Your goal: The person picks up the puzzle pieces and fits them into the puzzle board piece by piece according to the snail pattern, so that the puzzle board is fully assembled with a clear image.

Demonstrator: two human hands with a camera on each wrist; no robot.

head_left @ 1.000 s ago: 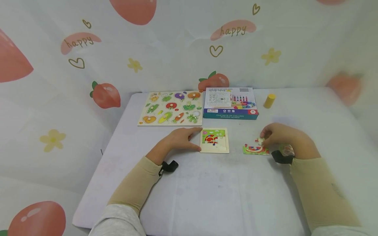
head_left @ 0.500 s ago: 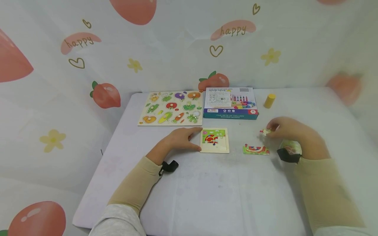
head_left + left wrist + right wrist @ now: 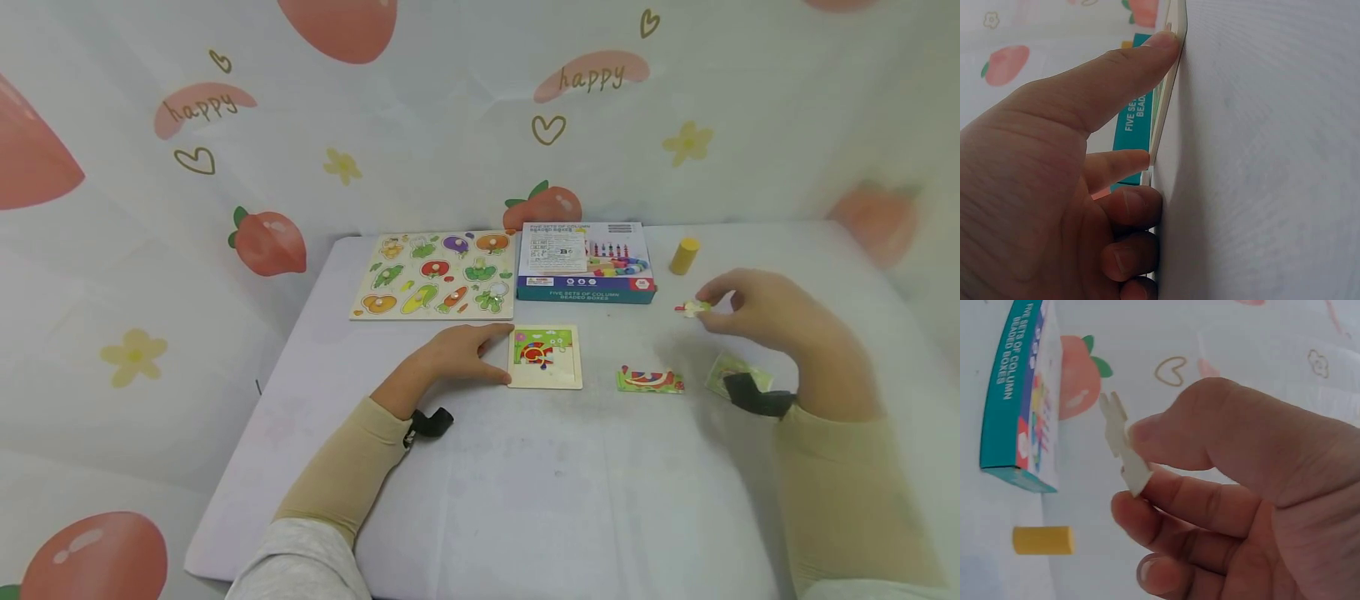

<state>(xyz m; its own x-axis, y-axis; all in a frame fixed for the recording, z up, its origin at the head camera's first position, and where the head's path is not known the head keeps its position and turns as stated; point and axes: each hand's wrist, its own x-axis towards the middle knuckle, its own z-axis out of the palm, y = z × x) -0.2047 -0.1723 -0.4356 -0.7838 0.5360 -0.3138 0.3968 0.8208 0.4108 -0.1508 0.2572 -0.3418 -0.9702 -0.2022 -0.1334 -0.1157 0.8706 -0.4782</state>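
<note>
My left hand [image 3: 461,354] rests at the left side of a small wooden jigsaw tray [image 3: 545,385]. Its thumb and index finger are spread, their tips touching the tray near its two left corners. Part of a red and green picture fills the tray's upper area, while bare wood shows below. My right hand [image 3: 765,312] pinches a jigsaw piece [image 3: 693,309] above the table, seen edge-on as a pale jigsaw piece [image 3: 1124,447] in the right wrist view. Joined jigsaw pieces [image 3: 649,381] with a red and green print lie right of the tray.
A vegetable peg puzzle board [image 3: 435,277] lies at the back left, beside a boxed bead set [image 3: 585,262]. A yellow cylinder [image 3: 684,257] stands right of the box. Partly behind the right wrist's black strap lies a greenish flat item [image 3: 731,367].
My right hand has lifted the pinched jigsaw piece from beside the joined pieces and moved it back and to the right. The left hand and the tray have stayed in place.
</note>
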